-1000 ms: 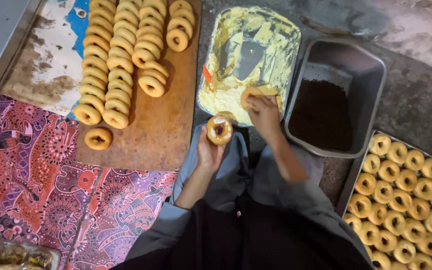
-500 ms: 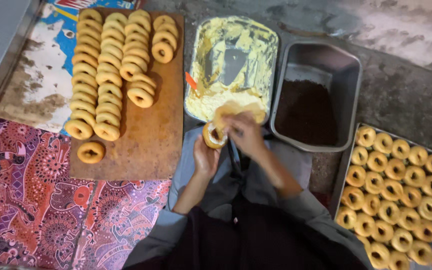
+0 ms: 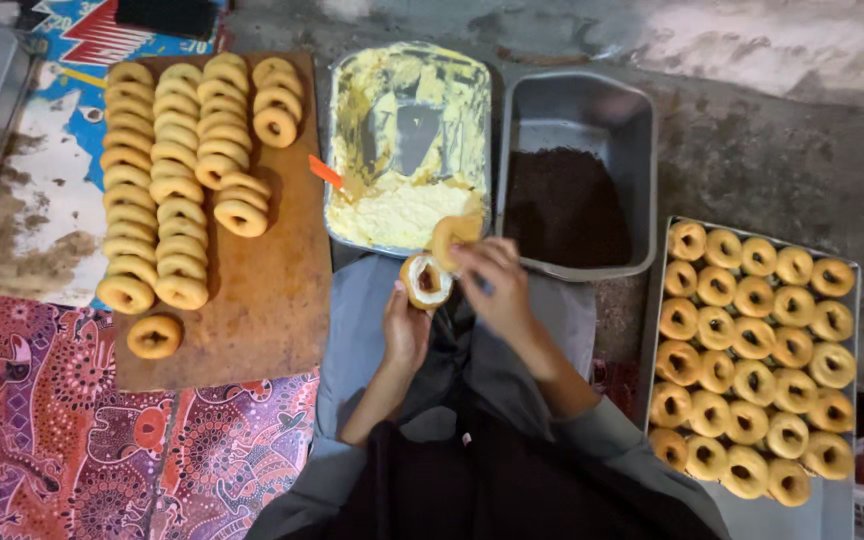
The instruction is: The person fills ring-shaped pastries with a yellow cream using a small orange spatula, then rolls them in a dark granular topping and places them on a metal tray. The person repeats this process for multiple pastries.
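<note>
1. The split doughnut half (image 3: 426, 281) sits cut face up, spread with pale cream, in the left hand (image 3: 404, 335); its fingers are curled under and around the rim. It is held over the person's lap, just in front of the cream tray (image 3: 352, 120).
2. The right hand (image 3: 497, 290) pinches the other doughnut half (image 3: 452, 236) between thumb and fingers, touching or just above the first half.
3. Risk: misaligned halves or excess pressure could squeeze cream out onto the grey garment (image 3: 352, 330) below. A loose grip could drop a half.
4. Adjacent: a grey tub of dark crumbs (image 3: 562, 205), a tray of ring doughnuts (image 3: 752, 350) to the right, and a wooden board (image 3: 282, 290) stacked with doughnuts to the left.
5. Surface: rough concrete floor (image 3: 752, 130), partly covered by patterned cloth (image 3: 42, 420).
</note>
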